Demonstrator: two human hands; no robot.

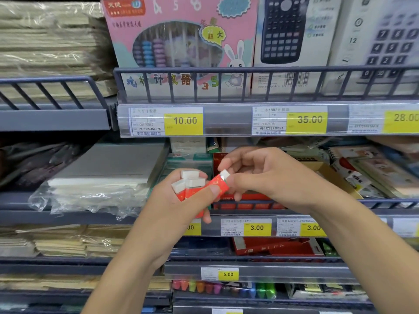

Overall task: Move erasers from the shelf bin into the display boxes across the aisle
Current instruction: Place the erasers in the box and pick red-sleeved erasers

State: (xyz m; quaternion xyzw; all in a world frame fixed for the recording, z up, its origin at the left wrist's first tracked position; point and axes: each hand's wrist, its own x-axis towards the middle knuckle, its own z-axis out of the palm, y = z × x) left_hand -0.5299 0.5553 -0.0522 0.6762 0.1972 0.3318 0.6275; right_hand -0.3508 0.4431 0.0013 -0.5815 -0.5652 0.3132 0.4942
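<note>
Left hand [181,200]: you are gripping a bundle of erasers [192,184] at the frame's centre, fingers curled round their red sleeves, white ends poking up.
Right hand [260,175]: you are pinching one more eraser [221,183] between thumb and fingertips, its lower end touching the bundle.
Step in hand: you are probably adding this eraser to the stack; slide it flat against the others and clamp it with your left thumb before letting go.
Shelf bin [247,197]: you are working just in front of the red box, centre of the frame, behind a dark wire rail [385,202].
Display boxes: not in view.
Materials: you are handling small firm blocks in smooth paper sleeves, likely slippery when stacked; wrinkled clear film [86,198] is lying at mid-left.
</note>
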